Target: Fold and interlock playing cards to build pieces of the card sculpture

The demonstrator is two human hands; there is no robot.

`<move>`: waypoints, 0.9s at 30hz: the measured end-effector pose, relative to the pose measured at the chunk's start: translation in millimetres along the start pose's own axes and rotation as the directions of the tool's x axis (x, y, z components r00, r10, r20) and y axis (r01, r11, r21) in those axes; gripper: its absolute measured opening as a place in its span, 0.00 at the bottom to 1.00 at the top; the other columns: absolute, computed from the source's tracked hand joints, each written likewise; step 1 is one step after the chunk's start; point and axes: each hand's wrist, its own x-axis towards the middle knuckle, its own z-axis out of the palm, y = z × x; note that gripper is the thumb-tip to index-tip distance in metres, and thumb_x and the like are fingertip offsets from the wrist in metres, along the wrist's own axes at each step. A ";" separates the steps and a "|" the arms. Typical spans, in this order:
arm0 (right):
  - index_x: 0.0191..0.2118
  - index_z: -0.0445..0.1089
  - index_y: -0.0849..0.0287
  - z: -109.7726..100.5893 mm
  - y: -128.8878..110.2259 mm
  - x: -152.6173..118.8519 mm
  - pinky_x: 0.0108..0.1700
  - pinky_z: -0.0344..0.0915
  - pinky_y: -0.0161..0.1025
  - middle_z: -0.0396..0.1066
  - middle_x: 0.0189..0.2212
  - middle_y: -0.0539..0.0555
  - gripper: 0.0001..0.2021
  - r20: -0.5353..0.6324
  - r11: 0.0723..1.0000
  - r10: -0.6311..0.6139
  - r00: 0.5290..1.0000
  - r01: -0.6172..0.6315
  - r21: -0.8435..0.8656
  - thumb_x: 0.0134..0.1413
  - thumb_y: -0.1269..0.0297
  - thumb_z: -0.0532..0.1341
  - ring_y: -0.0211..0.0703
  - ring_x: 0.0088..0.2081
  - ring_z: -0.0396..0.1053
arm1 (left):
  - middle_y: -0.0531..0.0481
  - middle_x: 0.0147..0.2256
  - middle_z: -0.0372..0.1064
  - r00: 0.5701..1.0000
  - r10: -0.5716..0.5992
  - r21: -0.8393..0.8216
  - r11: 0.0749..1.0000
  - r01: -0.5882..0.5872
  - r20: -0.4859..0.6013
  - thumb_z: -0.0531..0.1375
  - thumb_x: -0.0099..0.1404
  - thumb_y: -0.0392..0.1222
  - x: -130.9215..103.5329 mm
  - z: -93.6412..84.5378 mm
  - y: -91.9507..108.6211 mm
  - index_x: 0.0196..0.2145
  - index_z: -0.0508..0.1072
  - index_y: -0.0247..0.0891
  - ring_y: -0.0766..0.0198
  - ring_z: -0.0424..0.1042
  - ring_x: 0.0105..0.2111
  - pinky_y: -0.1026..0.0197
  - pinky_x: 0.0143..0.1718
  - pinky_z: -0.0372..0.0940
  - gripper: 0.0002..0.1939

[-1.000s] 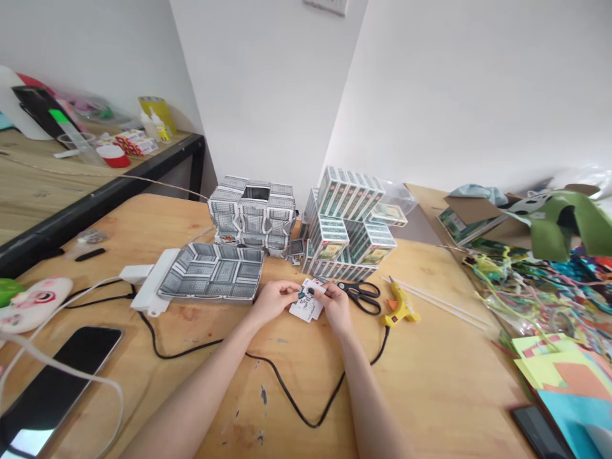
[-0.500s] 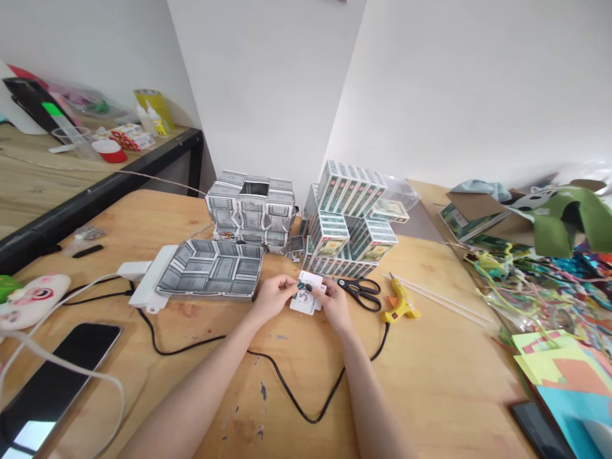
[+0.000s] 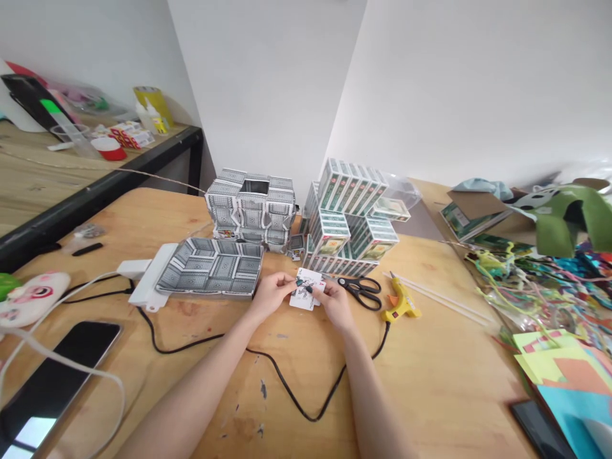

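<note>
Several white playing cards (image 3: pixel 301 299) are held face up between my two hands, just above the wooden table. My left hand (image 3: pixel 275 293) pinches them at their left edge, thumb on top. From the other side my right hand (image 3: pixel 335 303) grips the right edge with the thumb over the front card; another card peeks out behind. Left of my hands lies an open tray made of patterned cards (image 3: pixel 217 271). Behind it stands a boxy structure of the same cards (image 3: pixel 253 207). Black-handled scissors (image 3: pixel 363 292) rest just right of my right hand.
Stacked card boxes (image 3: pixel 342 220) stand behind my hands. A yellow glue gun (image 3: pixel 400 301) lies on the right, its black cord (image 3: pixel 291 389) looping across the front. A white power strip (image 3: pixel 152 280) and a phone (image 3: pixel 62 376) are at left. Craft scraps (image 3: pixel 549 293) cover the far right.
The front card has turned slightly between my fingers, and the card behind it now shows more of its upper right corner. My hands have barely moved.
</note>
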 end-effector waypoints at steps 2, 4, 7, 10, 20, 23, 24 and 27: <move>0.27 0.70 0.60 -0.7 -0.3 0.2 0.29 0.63 0.35 0.73 0.24 0.51 0.10 0.000 1.000 0.000 1.000 0.000 -0.013 0.40 0.60 0.65 0.39 0.25 0.67 | 0.52 0.21 0.68 1.000 0.005 -0.003 1.000 -0.005 0.004 0.61 0.49 0.44 0.3 0.0 -0.5 0.24 0.70 0.33 0.67 0.66 0.22 0.65 0.25 0.62 0.10; 0.27 0.70 0.61 -1.1 -0.7 0.3 0.28 0.62 0.35 0.73 0.24 0.51 0.10 0.004 1.000 0.000 1.000 0.000 -0.026 0.40 0.59 0.65 0.39 0.25 0.67 | 0.52 0.21 0.68 1.000 0.009 -0.003 1.000 -0.009 0.009 0.61 0.49 0.44 0.6 -0.2 -1.5 0.24 0.70 0.33 0.67 0.66 0.22 0.65 0.25 0.62 0.10; 0.27 0.71 0.61 -0.8 -0.9 0.4 0.29 0.62 0.35 0.73 0.24 0.51 0.11 0.012 1.000 -0.005 1.000 0.005 -0.026 0.39 0.59 0.65 0.39 0.25 0.67 | 0.51 0.21 0.68 1.000 0.019 0.015 1.000 -0.019 0.010 0.60 0.50 0.44 1.2 -0.7 -3.6 0.25 0.70 0.32 0.67 0.66 0.22 0.65 0.25 0.62 0.10; 0.28 0.71 0.61 -0.3 0.3 0.8 0.30 0.63 0.36 0.73 0.25 0.52 0.12 0.015 1.000 -0.008 1.000 0.009 -0.009 0.38 0.58 0.65 0.40 0.25 0.67 | 0.51 0.22 0.68 1.000 0.030 0.033 0.999 -0.030 0.008 0.60 0.50 0.45 1.4 -0.9 -4.8 0.25 0.70 0.32 0.67 0.66 0.23 0.65 0.25 0.62 0.11; 0.25 0.69 0.61 -2.3 4.4 2.3 0.28 0.62 0.36 0.72 0.24 0.52 0.11 -0.007 0.999 0.000 1.000 0.000 -0.043 0.38 0.58 0.65 0.40 0.25 0.66 | 0.50 0.23 0.69 0.998 0.058 0.061 0.996 -0.058 0.002 0.60 0.51 0.44 -0.6 0.2 -3.1 0.26 0.70 0.33 0.66 0.67 0.24 0.64 0.26 0.62 0.10; 0.25 0.69 0.61 -1.6 3.4 1.8 0.27 0.62 0.36 0.72 0.23 0.52 0.11 -0.003 0.999 -0.002 1.000 0.001 -0.054 0.37 0.58 0.65 0.40 0.24 0.66 | 0.51 0.22 0.68 0.997 0.073 0.083 0.994 -0.074 0.005 0.59 0.52 0.43 -0.6 0.4 -4.0 0.25 0.69 0.33 0.67 0.66 0.23 0.65 0.25 0.61 0.09; 0.26 0.70 0.61 -1.1 3.0 1.6 0.27 0.62 0.36 0.72 0.23 0.52 0.12 -0.002 0.999 -0.002 1.000 0.002 -0.055 0.37 0.57 0.65 0.40 0.24 0.66 | 0.52 0.22 0.68 0.997 0.077 0.090 0.993 -0.077 0.009 0.59 0.52 0.43 -0.7 0.6 -4.1 0.25 0.69 0.33 0.68 0.65 0.23 0.66 0.25 0.61 0.08; 0.28 0.70 0.61 1.0 1.8 1.0 0.27 0.62 0.36 0.72 0.23 0.53 0.13 -0.010 0.999 0.001 1.000 -0.001 -0.051 0.37 0.57 0.65 0.41 0.24 0.66 | 0.53 0.21 0.66 0.996 0.087 0.114 0.990 -0.088 0.012 0.59 0.52 0.42 -1.1 1.5 -4.0 0.24 0.68 0.33 0.69 0.64 0.22 0.67 0.24 0.59 0.08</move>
